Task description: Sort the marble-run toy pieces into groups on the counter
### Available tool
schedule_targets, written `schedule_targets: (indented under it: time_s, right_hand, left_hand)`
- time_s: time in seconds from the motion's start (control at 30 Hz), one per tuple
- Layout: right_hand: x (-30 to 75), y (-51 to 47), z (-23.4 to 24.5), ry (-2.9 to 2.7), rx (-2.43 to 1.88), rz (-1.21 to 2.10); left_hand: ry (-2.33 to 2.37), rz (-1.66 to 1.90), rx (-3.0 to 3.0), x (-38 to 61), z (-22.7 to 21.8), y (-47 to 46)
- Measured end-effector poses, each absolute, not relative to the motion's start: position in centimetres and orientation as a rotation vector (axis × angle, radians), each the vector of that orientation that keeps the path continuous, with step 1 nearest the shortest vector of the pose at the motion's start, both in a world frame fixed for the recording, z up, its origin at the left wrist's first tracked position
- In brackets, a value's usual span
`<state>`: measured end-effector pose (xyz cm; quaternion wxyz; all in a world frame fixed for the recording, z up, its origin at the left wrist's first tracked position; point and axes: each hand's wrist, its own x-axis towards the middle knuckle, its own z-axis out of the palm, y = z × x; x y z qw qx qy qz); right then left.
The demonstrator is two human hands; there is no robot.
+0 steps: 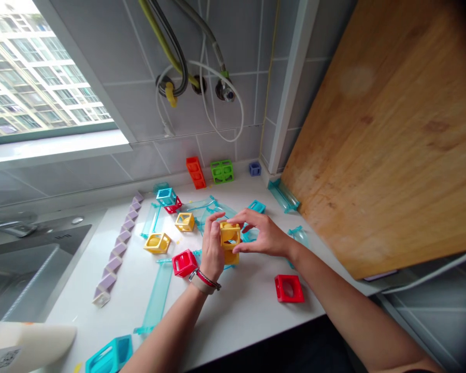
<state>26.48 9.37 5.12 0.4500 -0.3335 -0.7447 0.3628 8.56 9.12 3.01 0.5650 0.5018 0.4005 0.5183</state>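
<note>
My left hand (213, 249) is wrapped along the left side of a pair of yellow cube blocks (230, 233), one on top of the other. From the right, my right hand (262, 233) pinches the upper yellow block between thumb and fingers. The lower block is partly hidden behind my hands. Close to my left wrist lies a red cube block (184, 263). Two more yellow cube blocks, one (185, 222) farther back and one (157, 243) to the left, rest on the counter. Clear teal track pieces (213, 210) lie behind my hands.
A teal block (166, 197) sits on a red one at the back. Red (195, 172), green (221, 171) and purple (255, 169) blocks stand near the wall. Lilac zigzag piece (118, 249) borders the sink (27, 269). Another red block (289, 288) lies right; a wooden board (388, 129) leans there.
</note>
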Motion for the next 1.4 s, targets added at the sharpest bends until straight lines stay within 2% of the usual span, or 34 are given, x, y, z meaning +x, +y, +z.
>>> schedule_targets:
  time_s: [0.2,0.5,0.77,1.17,1.4]
  right_hand:
    - [26.5,9.5,5.0,-1.864,-0.852,0.851]
    - [26.8,9.6,4.9,-1.527,-0.897,0.821]
    - [27.0,10.5,4.7,-1.331,-0.844,0.902]
    - [26.8,10.1,3.8,-1.275,-0.88,1.252]
    - [26.4,10.1,3.7,-1.349,-0.911,1.13]
  left_hand:
    - [0.85,1.228,1.106,8.8,3.0,8.9]
    - [0.978,1.283,1.328,8.1,3.2,9.8]
    - [0.668,0.986,0.986,8.4,4.4,9.4]
    - [0.862,1.282,1.132,8.3,3.9,10.1]
    - [0.842,1.327,1.068,8.1,4.1,10.4]
